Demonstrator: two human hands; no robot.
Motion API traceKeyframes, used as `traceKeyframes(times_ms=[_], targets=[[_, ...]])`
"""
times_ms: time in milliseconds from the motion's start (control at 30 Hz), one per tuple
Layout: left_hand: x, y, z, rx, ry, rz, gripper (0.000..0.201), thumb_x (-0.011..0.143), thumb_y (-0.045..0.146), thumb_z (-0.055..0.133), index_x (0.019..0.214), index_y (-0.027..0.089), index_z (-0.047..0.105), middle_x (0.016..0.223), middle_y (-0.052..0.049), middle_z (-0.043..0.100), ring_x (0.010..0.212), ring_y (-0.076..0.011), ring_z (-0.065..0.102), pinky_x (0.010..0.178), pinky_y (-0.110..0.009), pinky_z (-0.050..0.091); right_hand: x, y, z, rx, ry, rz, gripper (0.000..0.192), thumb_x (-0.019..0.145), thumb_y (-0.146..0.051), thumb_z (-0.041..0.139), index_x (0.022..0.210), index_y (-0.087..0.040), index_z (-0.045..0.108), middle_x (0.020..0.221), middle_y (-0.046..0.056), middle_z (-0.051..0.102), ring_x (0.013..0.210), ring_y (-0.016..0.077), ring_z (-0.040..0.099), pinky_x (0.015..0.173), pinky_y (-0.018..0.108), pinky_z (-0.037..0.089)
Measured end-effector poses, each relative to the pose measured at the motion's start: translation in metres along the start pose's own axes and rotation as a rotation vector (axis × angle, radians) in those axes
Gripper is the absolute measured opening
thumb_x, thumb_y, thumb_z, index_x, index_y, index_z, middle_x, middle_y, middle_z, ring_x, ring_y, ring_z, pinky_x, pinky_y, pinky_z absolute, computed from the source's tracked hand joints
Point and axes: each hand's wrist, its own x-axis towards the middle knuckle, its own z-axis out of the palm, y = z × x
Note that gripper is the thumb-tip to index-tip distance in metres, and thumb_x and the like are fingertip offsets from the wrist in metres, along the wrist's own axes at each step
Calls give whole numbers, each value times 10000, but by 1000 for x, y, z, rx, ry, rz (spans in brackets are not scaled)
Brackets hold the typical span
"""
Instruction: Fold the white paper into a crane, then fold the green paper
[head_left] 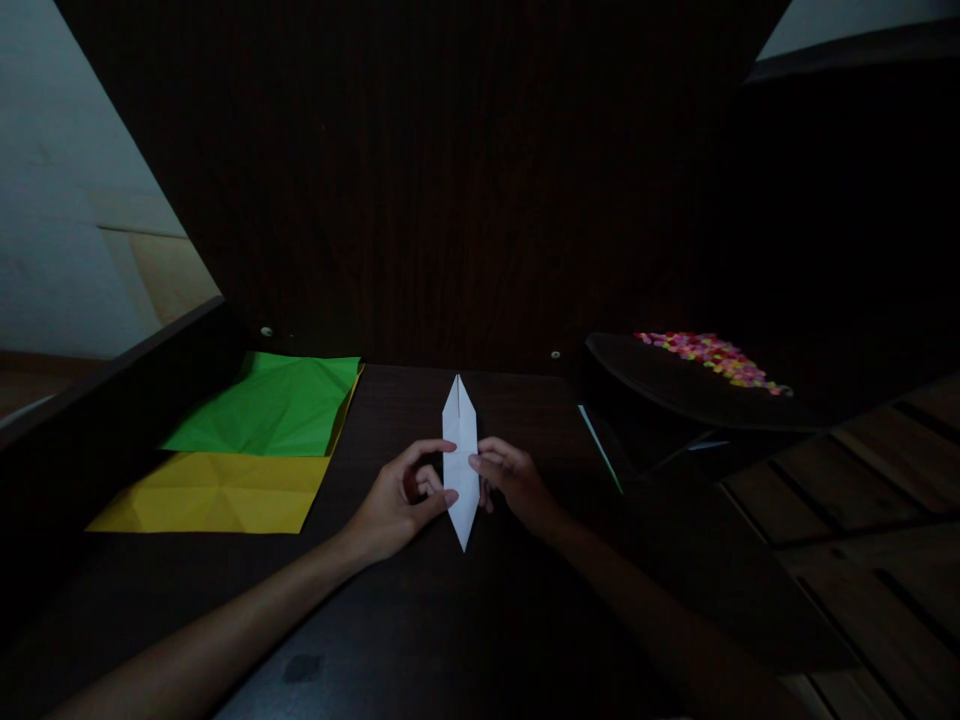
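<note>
1. Dimly lit, a person's two bare hands meet over a white folded paper point(460, 462), a long narrow diamond lying on the dark wooden table point(420, 620) with one point aimed away and the other toward the wearer
2. Left hand point(397, 505) pinches the paper's left edge at mid-length, thumb and forefinger closed on it, seemingly to keep the layers flat and aligned
3. Right hand point(516, 482) presses its fingertips to the right edge opposite, closed down on the paper; the matched hold from both sides appears to steady the slim shape along its centre crease
4. Off to the left, well apart from the hands, a creased green sheet point(274, 405) lies overlapping a yellow sheet point(217, 495), both opened flat on the table
5. At right, a dark shallow tray point(675, 385) holds a heap of small multicoloured pieces point(709, 358), too small to identify; a thin green-edged strip point(600, 448) lies beside it
</note>
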Motion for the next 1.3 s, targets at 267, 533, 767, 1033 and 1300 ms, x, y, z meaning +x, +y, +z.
traceKeyframes(times_ms=[267,533,767,1033,1300], targets=[[-1,0,-1,-7,-12,-4,496,761,261,733,1202,164,525,622,63,539,568,-100,497,578,-233,387,0,1,1,-21,1,-20,299,784,-468,640,836,-182,569,474,-68,562,349,89,483,346,194,375],[0,1,-4,-10,1,-17,380,782,243,679,1138,157,578,575,66,547,515,-90,446,523,-221,309,-1,2,0,-17,29,-51,284,774,-452,651,819,-175,603,506,-52,569,383,98,503,369,208,395],[1,3,-5,-41,43,8,278,778,231,663,1042,148,634,620,37,600,597,-118,532,609,-244,390,-2,-1,0,14,21,-27,259,764,-426,653,787,-172,608,470,-48,556,378,110,507,353,207,381],[2,2,-5,-49,58,5,284,774,263,694,1028,148,638,627,36,607,592,-114,547,596,-235,396,-3,-3,-1,21,39,-46,268,767,-424,652,814,-161,663,508,-36,573,411,109,517,392,223,407],[2,3,-4,-61,58,10,274,778,261,702,1018,143,644,643,22,643,602,-118,572,593,-235,408,-2,-5,-2,50,99,-119,342,724,-345,704,1029,-224,607,716,-32,638,522,110,551,476,223,437]])
